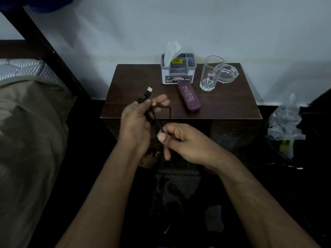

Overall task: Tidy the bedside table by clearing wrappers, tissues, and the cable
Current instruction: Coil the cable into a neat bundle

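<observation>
The left hand (pixel 136 120) has its grip closed on gathered loops of the black cable (pixel 152 111), plug end poking up past the fingers. The right hand (pixel 179 140) pinches the trailing strand between thumb and forefinger, just below. Both hover over the front edge of the worktop (pixel 223 104). To coil well, feed even loops into the left palm, keeping the strand lightly taut and untwisted. The loose end seems to drop out of sight in the dark below. The glasses case (pixel 189 98) lies near mid-worktop, the tissue holder (pixel 178 71) at the back edge
</observation>
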### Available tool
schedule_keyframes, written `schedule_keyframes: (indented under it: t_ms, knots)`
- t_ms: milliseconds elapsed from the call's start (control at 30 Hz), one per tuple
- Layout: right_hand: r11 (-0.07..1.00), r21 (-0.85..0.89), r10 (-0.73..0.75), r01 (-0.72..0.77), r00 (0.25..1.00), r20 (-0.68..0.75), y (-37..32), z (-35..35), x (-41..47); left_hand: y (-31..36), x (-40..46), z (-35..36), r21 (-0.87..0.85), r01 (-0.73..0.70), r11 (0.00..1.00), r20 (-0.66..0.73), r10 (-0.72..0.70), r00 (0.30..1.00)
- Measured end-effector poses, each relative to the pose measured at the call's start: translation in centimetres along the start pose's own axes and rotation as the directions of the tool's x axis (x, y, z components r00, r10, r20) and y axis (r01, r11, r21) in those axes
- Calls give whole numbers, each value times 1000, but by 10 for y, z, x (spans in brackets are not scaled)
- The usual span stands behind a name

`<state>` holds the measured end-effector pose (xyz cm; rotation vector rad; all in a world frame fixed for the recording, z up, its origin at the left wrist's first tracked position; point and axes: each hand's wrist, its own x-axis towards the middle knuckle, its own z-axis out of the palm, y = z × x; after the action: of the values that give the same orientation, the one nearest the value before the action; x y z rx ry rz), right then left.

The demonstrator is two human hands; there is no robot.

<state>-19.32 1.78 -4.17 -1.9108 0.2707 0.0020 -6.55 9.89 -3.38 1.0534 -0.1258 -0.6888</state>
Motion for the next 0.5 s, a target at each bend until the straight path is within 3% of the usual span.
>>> schedule_keyframes:
  t_ms: [167, 367, 433, 500]
  knots:
    - [998, 22, 57, -57, 998, 7, -4, -8, -3, 13, 2, -13, -318, 104, 943, 117, -70, 991]
    - [917, -258, 339, -305, 936, 98, 8, -15, -8, 28, 5, -32, -520, 110, 847, 257, 32, 966]
    - [877, -388, 318, -282, 947, 30, 12, -19, -7, 33, 6, -43, -517, 210, 830, 396, 15, 918]
    - [834, -464, 278, -298, 954, -113, 19, -27, -4, 34, -1, -45, -360, 294, 885, 534, -62, 843]
